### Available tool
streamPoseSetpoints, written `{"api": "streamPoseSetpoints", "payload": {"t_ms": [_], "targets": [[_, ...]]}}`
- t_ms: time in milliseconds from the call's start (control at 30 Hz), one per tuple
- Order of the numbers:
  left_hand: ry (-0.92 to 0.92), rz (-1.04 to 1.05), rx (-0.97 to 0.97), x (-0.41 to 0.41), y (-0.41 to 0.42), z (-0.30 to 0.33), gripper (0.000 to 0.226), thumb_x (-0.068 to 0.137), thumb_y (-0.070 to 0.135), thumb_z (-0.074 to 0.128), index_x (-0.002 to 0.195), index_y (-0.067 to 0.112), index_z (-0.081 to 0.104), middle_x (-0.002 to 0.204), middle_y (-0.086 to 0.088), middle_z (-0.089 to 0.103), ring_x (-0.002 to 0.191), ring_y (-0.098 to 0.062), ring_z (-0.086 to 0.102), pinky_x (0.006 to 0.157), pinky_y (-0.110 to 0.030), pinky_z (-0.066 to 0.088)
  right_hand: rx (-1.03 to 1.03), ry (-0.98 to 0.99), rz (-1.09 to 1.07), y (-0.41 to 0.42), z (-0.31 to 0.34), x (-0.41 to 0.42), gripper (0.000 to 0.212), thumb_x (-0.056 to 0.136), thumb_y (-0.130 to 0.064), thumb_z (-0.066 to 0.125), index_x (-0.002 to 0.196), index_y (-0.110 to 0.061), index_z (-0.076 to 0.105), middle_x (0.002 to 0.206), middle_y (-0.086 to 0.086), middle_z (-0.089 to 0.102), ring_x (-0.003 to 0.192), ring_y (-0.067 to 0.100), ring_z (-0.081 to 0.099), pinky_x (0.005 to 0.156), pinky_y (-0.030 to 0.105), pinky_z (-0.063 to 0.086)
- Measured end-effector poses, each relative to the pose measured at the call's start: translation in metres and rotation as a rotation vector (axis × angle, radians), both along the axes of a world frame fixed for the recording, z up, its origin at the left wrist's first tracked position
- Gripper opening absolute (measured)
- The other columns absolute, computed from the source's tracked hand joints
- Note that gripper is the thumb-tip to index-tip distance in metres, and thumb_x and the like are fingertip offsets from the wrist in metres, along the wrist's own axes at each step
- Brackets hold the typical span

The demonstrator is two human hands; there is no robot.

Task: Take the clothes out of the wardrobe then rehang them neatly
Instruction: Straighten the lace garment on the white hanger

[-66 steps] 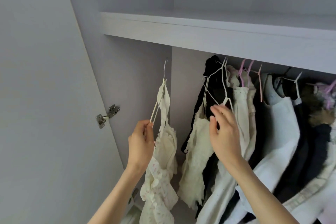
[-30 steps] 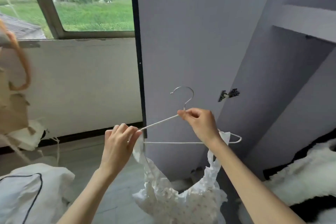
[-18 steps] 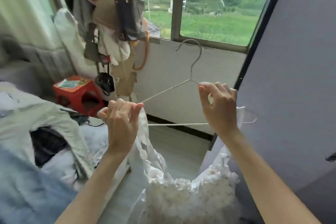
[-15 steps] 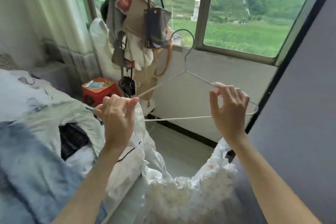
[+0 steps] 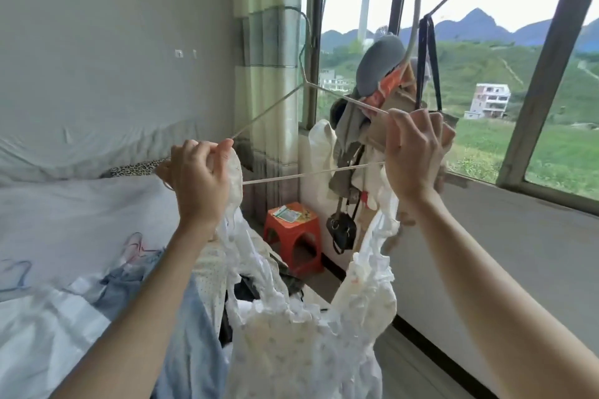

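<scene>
Dress was being taken off the hanger; each end was pinched by left hand and right hand. Next, straps likely needed slipping free.

Two bare forearms, sleeveless, no rings or watch

Single head cam, worn at eye level, looks fwd and slightly down, wide-angle. Both forearms enter from bottom of frame, close up; window fills upper right, bed lower left
</scene>
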State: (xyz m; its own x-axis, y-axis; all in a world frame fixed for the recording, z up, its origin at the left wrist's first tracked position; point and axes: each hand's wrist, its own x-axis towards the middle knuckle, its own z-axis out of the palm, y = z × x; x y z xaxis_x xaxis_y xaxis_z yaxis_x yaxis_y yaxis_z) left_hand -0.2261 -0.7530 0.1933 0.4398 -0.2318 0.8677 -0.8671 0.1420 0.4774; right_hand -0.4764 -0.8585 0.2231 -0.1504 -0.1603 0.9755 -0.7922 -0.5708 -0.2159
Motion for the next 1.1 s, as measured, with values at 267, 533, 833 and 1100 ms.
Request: {"api": "streamPoseSetpoints", "payload": {"t_ms": [267,533,833,1100], "targets": [[-0.093,0.183,-0.023,0.102,-0.046,0.059,0.039,0.093,0.036,0.05,0.08,0.003,0.064,0.084,-0.018,0.059,0.094,-0.036,0.05,0.081,-0.037,0.019,0.052,0.001,0.144,-0.075,0.049,0.11,0.027,0.094,-0.028,0.049,0.087,-0.011,0.068,0.086,0.009,0.06,0.087,0.03,0.052,0.078,0.037,0.026],[-0.098,0.332,0.052,0.188,-0.119,0.073,0.037,0.094,0.038,0.049,0.082,0.006,0.064,0.09,-0.015,0.063,0.095,-0.034,0.05,0.08,-0.039,0.023,0.095,0.101,0.248,-0.17,0.069,0.203,0.034,0.096,-0.032,0.044,0.087,-0.006,0.065,0.088,0.012,0.057,0.089,0.028,0.048,0.076,0.034,0.02],[-0.146,0.436,0.084,0.273,-0.246,0.102,0.037,0.096,0.038,0.046,0.085,0.007,0.064,0.095,-0.014,0.064,0.099,-0.032,0.049,0.083,-0.038,0.023,0.177,0.073,0.367,-0.319,0.091,0.308,0.033,0.097,-0.032,0.043,0.094,-0.009,0.066,0.097,0.01,0.057,0.098,0.026,0.045,0.086,0.039,0.028],[0.0,0.407,0.405,0.357,-0.338,-0.012,0.036,0.095,0.041,0.046,0.084,0.012,0.063,0.097,-0.01,0.063,0.101,-0.029,0.049,0.078,-0.035,0.021,0.496,0.193,0.446,-0.424,-0.032,0.398,0.031,0.097,-0.031,0.044,0.1,-0.01,0.066,0.105,0.011,0.059,0.105,0.029,0.047,0.088,0.039,0.028]]}}
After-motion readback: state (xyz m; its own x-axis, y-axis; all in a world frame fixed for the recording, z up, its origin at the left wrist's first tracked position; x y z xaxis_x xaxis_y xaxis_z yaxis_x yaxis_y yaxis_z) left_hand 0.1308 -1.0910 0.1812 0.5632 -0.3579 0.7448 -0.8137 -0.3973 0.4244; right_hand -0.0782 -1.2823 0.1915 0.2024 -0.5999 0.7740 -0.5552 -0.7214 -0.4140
